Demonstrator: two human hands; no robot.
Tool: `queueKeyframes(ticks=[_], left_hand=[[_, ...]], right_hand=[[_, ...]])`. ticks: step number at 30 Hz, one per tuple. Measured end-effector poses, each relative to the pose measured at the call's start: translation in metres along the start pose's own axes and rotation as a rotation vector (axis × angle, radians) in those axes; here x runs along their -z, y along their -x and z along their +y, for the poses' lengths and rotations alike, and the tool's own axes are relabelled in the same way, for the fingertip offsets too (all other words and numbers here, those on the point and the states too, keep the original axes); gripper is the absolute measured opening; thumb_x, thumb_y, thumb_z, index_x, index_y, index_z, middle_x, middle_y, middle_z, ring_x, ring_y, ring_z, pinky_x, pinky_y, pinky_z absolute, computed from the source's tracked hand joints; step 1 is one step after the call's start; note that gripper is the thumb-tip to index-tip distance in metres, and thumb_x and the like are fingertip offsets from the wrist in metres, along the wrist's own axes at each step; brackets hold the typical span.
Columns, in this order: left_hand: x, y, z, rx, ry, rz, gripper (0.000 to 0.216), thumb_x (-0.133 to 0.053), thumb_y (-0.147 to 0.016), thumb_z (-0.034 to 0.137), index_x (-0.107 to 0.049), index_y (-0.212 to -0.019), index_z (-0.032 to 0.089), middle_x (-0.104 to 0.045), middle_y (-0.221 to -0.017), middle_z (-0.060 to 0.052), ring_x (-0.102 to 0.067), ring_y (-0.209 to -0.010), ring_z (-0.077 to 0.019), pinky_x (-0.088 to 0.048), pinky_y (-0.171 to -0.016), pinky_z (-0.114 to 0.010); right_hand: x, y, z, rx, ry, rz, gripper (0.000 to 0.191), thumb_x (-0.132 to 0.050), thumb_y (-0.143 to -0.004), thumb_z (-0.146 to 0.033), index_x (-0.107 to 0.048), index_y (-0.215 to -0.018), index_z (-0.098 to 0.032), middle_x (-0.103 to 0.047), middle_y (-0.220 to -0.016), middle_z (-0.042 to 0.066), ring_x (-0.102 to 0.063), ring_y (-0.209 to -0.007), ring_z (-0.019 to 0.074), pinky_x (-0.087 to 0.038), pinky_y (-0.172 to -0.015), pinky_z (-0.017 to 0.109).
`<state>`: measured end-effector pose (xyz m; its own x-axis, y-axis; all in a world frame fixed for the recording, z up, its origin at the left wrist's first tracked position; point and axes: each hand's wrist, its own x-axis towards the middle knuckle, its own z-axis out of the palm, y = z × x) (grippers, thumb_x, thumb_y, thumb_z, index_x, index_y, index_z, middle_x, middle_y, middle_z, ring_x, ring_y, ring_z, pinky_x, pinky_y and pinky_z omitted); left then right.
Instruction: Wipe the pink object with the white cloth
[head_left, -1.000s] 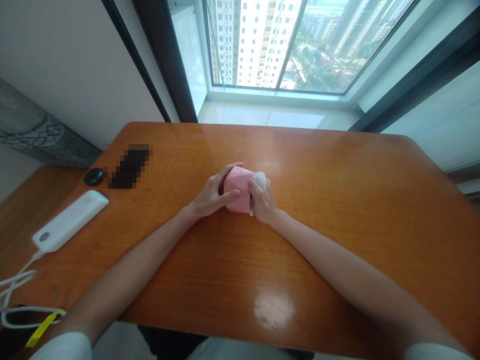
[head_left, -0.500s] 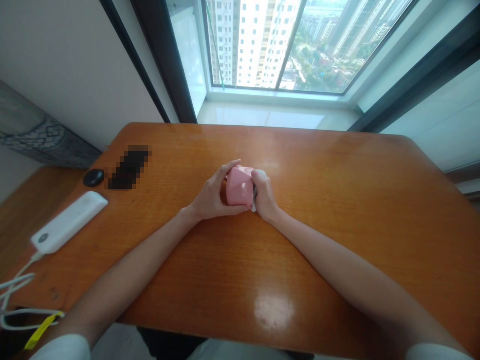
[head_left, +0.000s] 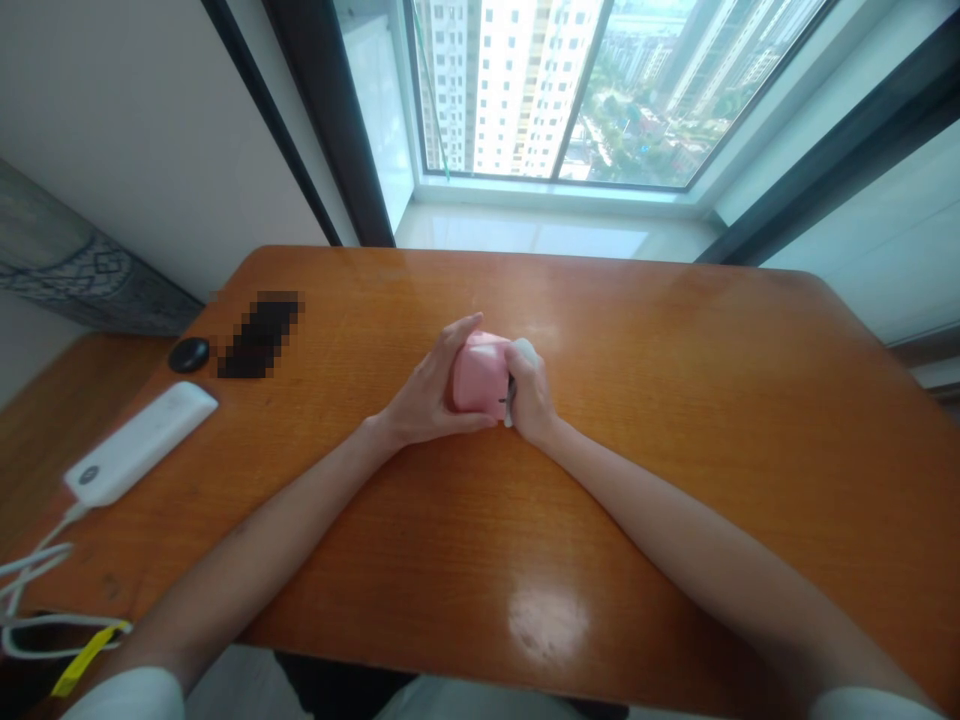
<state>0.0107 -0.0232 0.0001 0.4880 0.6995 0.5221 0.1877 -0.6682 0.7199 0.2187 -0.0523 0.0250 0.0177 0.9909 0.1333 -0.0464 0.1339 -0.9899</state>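
A small pink block-shaped object rests on the wooden table near its middle. My left hand wraps round its left side, thumb under it and fingers curved over the far edge. My right hand is closed against its right side and pinches a white cloth-like thing that peeks out above the fingers. A thin dark part shows between my right fingers and the pink object. Both forearms lie over the tabletop.
A white power bank with white cables lies at the table's left edge. A black round thing and a blurred dark patch sit at the far left. A window lies beyond the far edge.
The pink object has been turned and lowered between my hands, showing a smaller face. My right hand has closed further over the white thing, which is less visible now.
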Motion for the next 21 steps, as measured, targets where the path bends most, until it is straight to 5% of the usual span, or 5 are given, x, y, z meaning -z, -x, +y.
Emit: queueKeyframes(ticks=[5, 11, 15, 21], left_hand=[[0.001, 0.0, 0.003, -0.009, -0.048, 0.021, 0.135, -0.112, -0.076, 0.074, -0.045, -0.185, 0.034, -0.06, -0.18, -0.02, -0.067, -0.16, -0.0447, -0.06, -0.133, -0.061], [0.01, -0.004, 0.006, 0.151, 0.208, -0.069, 0.112, -0.1, -0.088, 0.078, -0.057, -0.178, 0.026, -0.083, -0.151, -0.015, -0.085, -0.121, -0.0346, -0.069, -0.108, -0.047], [0.009, -0.007, 0.007, 0.223, 0.358, -0.103, 0.101, -0.088, -0.096, 0.086, -0.065, -0.172, 0.025, -0.086, -0.149, -0.015, -0.085, -0.127, -0.0387, -0.068, -0.113, -0.051], [0.001, -0.002, 0.007, 0.118, 0.242, 0.014, 0.102, -0.072, -0.106, 0.093, -0.054, -0.183, 0.028, -0.074, -0.169, -0.018, -0.077, -0.145, -0.0403, -0.06, -0.128, -0.056]], right_hand=[[0.001, -0.002, 0.003, 0.005, 0.009, 0.004, 0.071, -0.063, -0.099, -0.096, -0.059, -0.079, -0.027, -0.052, -0.067, -0.002, -0.046, -0.062, 0.0166, -0.04, -0.056, 0.031], [0.007, 0.004, -0.001, 0.341, 0.249, -0.189, 0.062, -0.06, -0.109, -0.079, -0.057, -0.071, -0.029, -0.056, -0.064, 0.0, -0.049, -0.062, 0.019, -0.042, -0.064, 0.038], [0.007, 0.003, -0.004, 0.489, 0.343, -0.251, 0.062, -0.057, -0.11, -0.074, -0.051, -0.067, -0.031, -0.051, -0.061, -0.001, -0.045, -0.06, 0.0191, -0.041, -0.064, 0.04], [0.006, 0.006, -0.006, 0.348, 0.235, -0.219, 0.066, -0.054, -0.114, -0.081, -0.052, -0.071, -0.031, -0.053, -0.061, -0.001, -0.044, -0.057, 0.0188, -0.037, -0.061, 0.04]])
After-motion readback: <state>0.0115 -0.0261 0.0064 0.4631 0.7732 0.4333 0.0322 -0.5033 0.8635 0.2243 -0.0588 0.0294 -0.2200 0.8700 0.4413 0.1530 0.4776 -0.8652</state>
